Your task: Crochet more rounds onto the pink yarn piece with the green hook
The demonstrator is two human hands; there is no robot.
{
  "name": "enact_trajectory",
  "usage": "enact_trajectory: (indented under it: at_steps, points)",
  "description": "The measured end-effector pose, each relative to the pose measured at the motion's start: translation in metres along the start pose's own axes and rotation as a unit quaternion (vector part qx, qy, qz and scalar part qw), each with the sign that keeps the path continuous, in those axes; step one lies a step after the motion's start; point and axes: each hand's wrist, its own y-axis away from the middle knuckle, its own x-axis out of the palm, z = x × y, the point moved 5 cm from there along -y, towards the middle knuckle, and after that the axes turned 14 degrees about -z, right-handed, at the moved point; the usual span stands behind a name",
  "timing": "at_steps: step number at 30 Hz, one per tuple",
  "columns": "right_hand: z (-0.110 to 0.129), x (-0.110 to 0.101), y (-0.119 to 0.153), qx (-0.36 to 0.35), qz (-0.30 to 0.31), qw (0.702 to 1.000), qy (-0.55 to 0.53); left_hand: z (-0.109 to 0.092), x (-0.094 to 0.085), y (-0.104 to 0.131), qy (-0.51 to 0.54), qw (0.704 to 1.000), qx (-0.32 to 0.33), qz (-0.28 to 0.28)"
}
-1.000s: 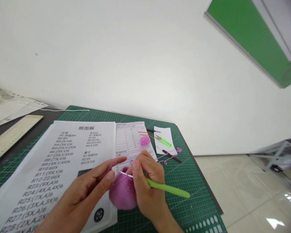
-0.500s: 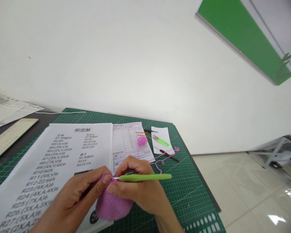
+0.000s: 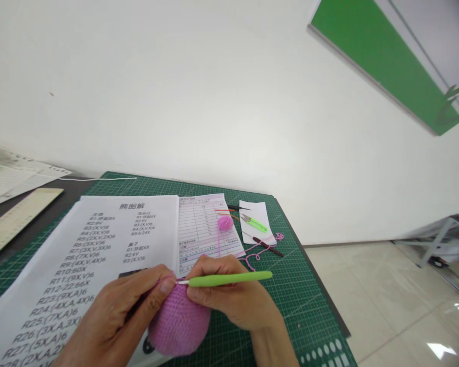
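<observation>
Hook [image 3: 233, 279] has swung flatter, gripped by right hand [image 3: 235, 300]; left hand [image 3: 112, 306], pinching crochet [image 3: 180, 323], partly hides printed sheet [image 3: 99, 260].

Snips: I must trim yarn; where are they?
In the head view, the snips lie right of centre on the white paper, just right of the yarn ball.

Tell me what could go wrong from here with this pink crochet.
The green-handled hook in the right hand might slip from the pink crochet, since its tip sits at the top edge. The loose pink yarn, which crosses the brown-handled tool, could snag on it.
</observation>
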Motion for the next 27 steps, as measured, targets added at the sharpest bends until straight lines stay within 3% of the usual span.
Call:
enact_trajectory:
  at_steps: [10,19,27]
  points:
    - [0.008,-0.011,0.006,-0.003,0.022,1.0,-0.002,0.002,-0.006,-0.01,0.045,0.998,-0.016,-0.032]
    - [0.006,-0.011,0.003,-0.004,0.021,0.999,-0.038,0.009,-0.009,-0.011,0.062,0.996,-0.046,-0.041]
    - [0.007,-0.002,-0.002,-0.016,0.058,0.996,-0.065,0.008,-0.012,-0.017,0.074,0.993,-0.072,-0.061]
